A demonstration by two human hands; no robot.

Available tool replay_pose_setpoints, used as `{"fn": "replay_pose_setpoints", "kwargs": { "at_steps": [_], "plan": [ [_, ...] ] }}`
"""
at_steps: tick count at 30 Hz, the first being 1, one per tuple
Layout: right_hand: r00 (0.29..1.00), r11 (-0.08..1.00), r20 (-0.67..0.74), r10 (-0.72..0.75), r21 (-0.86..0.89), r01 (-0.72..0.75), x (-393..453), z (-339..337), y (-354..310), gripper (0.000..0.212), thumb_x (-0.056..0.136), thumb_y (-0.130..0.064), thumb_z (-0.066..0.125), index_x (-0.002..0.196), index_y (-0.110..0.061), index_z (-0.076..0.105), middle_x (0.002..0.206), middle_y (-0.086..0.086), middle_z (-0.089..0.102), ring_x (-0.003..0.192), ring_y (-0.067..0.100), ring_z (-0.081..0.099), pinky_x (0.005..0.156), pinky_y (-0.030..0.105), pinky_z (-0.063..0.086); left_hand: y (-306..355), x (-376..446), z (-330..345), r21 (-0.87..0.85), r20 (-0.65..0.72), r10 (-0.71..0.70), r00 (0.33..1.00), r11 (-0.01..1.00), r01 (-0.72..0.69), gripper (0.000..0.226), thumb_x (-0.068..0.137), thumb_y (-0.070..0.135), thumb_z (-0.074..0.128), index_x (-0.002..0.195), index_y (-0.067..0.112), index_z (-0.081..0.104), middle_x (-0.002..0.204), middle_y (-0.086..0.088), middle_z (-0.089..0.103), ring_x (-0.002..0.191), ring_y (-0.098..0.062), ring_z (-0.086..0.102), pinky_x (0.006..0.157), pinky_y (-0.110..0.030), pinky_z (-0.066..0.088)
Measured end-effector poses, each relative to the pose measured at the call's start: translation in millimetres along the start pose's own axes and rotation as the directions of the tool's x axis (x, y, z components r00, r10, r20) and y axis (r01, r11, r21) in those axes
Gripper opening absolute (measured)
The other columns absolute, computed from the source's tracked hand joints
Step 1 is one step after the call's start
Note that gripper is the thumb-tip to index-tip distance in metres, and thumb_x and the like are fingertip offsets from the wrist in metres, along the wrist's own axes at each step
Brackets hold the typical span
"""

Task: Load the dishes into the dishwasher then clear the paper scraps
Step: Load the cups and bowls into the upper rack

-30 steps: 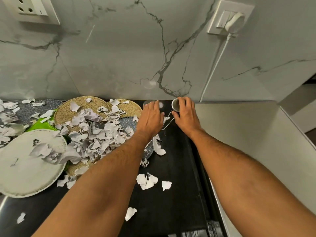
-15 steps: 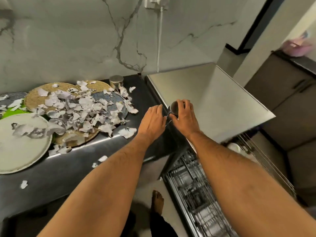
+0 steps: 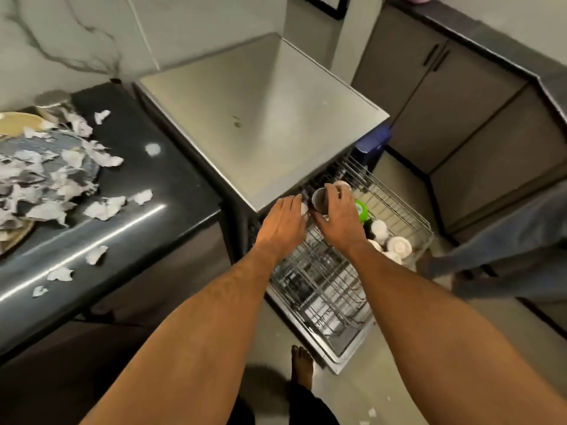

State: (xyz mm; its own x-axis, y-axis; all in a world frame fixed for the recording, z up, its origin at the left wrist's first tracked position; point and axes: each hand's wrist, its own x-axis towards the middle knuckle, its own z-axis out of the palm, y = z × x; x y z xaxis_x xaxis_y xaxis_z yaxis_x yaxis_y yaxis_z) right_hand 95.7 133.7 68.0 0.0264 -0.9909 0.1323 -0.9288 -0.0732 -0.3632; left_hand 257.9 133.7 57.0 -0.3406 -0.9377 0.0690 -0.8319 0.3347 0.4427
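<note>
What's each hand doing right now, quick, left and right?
Left hand: open, fingers relaxed, holding nothing, over the dishwasher rack.
Right hand: gripping a small steel cup above the rack.

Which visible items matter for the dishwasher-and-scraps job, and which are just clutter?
Job:
small steel cup in the right hand
left hand
pulled-out wire dishwasher rack
white cups in it
torn white paper scraps
steel tumbler on the counter

Clutter:
blue box
grey cabinets

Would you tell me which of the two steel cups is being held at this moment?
The steel cup over the dishwasher rack, gripped by the right hand; the other steel cup stands untouched on the counter.
</note>
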Motion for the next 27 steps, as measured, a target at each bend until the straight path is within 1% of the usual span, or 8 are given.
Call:
{"fn": "replay_pose_setpoints", "kwargs": {
  "at_steps": [3, 6, 9, 12, 17, 19, 22, 27],
  "plan": [
    [0.997, 0.998, 0.039, 0.065, -0.004, -0.064, -15.9, 2.1, 48.3, 0.068, 0.086, -0.022, 0.077, 0.142, -0.007, 0.041, 0.140, 0.020, 0.041, 0.128, 0.036, 0.041, 0.107, 0.050, 0.043, 30.8, 7.2, 41.6, -0.046, 0.039, -0.026, 0.999, 0.999, 0.027, 0.053, 0.104, 0.028, 0.045, 0.150, 0.005, 0.034, 0.150, -0.012, 0.043, 0.138, -0.028, 0.040, 0.119, -0.041, 0.031],
    [0.989, 0.991, 0.061, 0.132, -0.008, -0.132, -31.7, 10.9, 97.5, 0.068, 0.084, -0.023, 0.078, 0.140, -0.009, 0.043, 0.138, 0.017, 0.043, 0.129, 0.035, 0.042, 0.108, 0.049, 0.043, 62.6, 9.7, 87.2, -0.054, 0.110, -0.014, 0.994, 0.998, 0.020, 0.051, 0.104, 0.025, 0.045, 0.149, 0.003, 0.034, 0.148, -0.015, 0.045, 0.137, -0.028, 0.041, 0.119, -0.039, 0.030],
    [0.978, 0.984, 0.111, 0.177, -0.042, -0.173, -51.2, 25.5, 141.8, 0.068, 0.083, -0.026, 0.078, 0.140, -0.011, 0.044, 0.133, 0.013, 0.044, 0.124, 0.032, 0.044, 0.105, 0.048, 0.046, 85.7, 6.5, 131.8, -0.057, 0.156, -0.012, 0.988, 0.998, 0.021, 0.051, 0.103, 0.023, 0.045, 0.148, 0.002, 0.036, 0.146, -0.015, 0.048, 0.135, -0.028, 0.043, 0.117, -0.038, 0.031],
    [0.964, 0.978, 0.167, 0.209, -0.045, -0.204, -68.3, 43.5, 176.8, 0.070, 0.082, -0.025, 0.080, 0.140, -0.012, 0.043, 0.133, 0.013, 0.043, 0.122, 0.032, 0.045, 0.101, 0.048, 0.048, 102.1, 0.8, 171.0, -0.036, 0.224, -0.039, 0.974, 0.998, 0.049, 0.052, 0.104, 0.024, 0.043, 0.150, 0.001, 0.034, 0.148, -0.015, 0.046, 0.138, -0.028, 0.041, 0.120, -0.038, 0.028],
    [0.920, 0.969, 0.306, 0.244, -0.047, -0.241, -92.1, 84.6, 205.7, 0.079, 0.081, -0.026, 0.082, 0.146, -0.010, 0.040, 0.135, 0.014, 0.042, 0.125, 0.032, 0.044, 0.104, 0.046, 0.047, 109.6, -9.0, 219.5, -0.027, 0.300, -0.099, 0.949, 0.993, 0.112, 0.053, 0.103, 0.022, 0.046, 0.151, 0.003, 0.031, 0.150, -0.014, 0.044, 0.140, -0.025, 0.039, 0.121, -0.035, 0.026],
    [0.910, 0.973, 0.347, 0.226, -0.041, -0.226, -102.4, 100.9, 210.4, 0.075, 0.083, -0.026, 0.081, 0.145, -0.009, 0.041, 0.136, 0.014, 0.042, 0.126, 0.031, 0.045, 0.106, 0.044, 0.047, 106.5, -14.9, 235.1, -0.007, 0.324, -0.124, 0.938, 0.991, 0.133, 0.052, 0.103, 0.021, 0.046, 0.150, 0.004, 0.032, 0.149, -0.013, 0.044, 0.139, -0.023, 0.040, 0.121, -0.034, 0.028],
    [0.895, 0.977, 0.395, 0.209, -0.046, -0.208, -117.0, 121.6, 216.7, 0.068, 0.085, -0.026, 0.078, 0.141, -0.010, 0.043, 0.135, 0.012, 0.041, 0.124, 0.027, 0.044, 0.100, 0.039, 0.051, 98.3, -19.6, 257.0, 0.030, 0.374, -0.163, 0.913, 0.986, 0.163, 0.054, 0.103, 0.023, 0.045, 0.151, 0.003, 0.029, 0.150, -0.014, 0.043, 0.141, -0.024, 0.038, 0.121, -0.036, 0.029],
    [0.869, 0.968, 0.435, 0.238, -0.029, -0.250, -125.5, 144.4, 224.3, 0.063, 0.084, -0.029, 0.079, 0.136, -0.013, 0.046, 0.129, 0.006, 0.044, 0.116, 0.022, 0.047, 0.095, 0.034, 0.051, 91.3, -19.3, 276.4, 0.053, 0.414, -0.232, 0.880, 0.972, 0.231, 0.055, 0.103, 0.021, 0.045, 0.152, 0.003, 0.027, 0.150, -0.017, 0.042, 0.141, -0.026, 0.039, 0.121, -0.035, 0.028]
  ]
}}
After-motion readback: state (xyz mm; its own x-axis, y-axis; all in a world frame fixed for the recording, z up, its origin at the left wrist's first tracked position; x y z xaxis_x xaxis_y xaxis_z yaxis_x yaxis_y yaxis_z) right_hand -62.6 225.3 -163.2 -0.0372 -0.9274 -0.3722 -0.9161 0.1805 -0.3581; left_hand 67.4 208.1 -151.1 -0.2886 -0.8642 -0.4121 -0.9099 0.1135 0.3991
